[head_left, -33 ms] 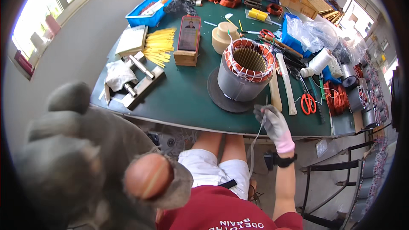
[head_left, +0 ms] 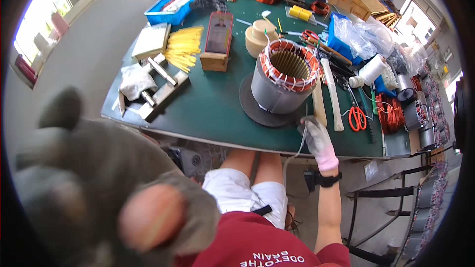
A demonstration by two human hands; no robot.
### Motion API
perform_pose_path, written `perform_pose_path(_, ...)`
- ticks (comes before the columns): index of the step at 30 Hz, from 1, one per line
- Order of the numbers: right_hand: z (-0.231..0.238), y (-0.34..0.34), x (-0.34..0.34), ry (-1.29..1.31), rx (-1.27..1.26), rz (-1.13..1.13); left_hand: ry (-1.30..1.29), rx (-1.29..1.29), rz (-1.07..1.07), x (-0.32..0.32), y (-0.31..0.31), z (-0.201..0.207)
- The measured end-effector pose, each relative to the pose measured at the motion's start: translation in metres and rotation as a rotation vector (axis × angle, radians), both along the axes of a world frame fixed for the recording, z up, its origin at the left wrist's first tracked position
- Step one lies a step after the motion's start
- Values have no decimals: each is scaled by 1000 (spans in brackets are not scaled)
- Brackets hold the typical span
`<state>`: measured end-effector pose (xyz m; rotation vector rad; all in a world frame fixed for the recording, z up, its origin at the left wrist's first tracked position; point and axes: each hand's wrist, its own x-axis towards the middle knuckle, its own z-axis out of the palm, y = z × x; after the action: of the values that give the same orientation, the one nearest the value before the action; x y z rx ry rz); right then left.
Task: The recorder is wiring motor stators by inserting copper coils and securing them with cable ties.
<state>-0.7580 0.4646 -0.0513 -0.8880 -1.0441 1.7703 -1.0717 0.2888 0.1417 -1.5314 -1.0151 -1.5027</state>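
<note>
A motor stator [head_left: 279, 91] stands upright on a round dark turntable [head_left: 250, 106], its orange copper windings [head_left: 268, 64] laced with white cord around the top. Just in front of it, at the table's near edge, my right hand [head_left: 316, 141] in a pink-cuffed white and grey glove pinches a white cord [head_left: 286, 168]. The cord hangs down from my fingers past the table edge. My left hand [head_left: 114, 178], in a worn grey glove, looms large and blurred at the lower left, away from the table. A bare fingertip [head_left: 153, 215] pokes through its glove; whether it holds anything is unclear.
Right of the stator lie a wooden strip [head_left: 331, 94], red-handled scissors [head_left: 357, 118], a white cord spool [head_left: 372, 70] and copper coils [head_left: 391, 113]. Leftward are a phone [head_left: 218, 34] on a wooden block, yellow strips [head_left: 183, 47], a metal fixture [head_left: 166, 91] and a blue tray [head_left: 170, 7].
My left hand has shifted slightly down and left. My right hand, still pinching the cord, sits a little higher against the table edge. The stator has not visibly moved on the table.
</note>
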Motion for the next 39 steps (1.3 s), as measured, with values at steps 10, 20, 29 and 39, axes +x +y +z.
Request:
perform_pose_path(10,-13,136,-17,-363,312,-152,12,-199,-401,35,94,-50)
perform_pose_path(20,-34,142,-42,-155,385,-47,171,-508,-344,94,212,-113)
perform_pose_path(29,-26,102,-72,-465,445,20,187,-474,-231,29,171,-121)
perform_pose_path(39,-17,79,34,-397,307,196,306,-609,-504,-26,195,-106)
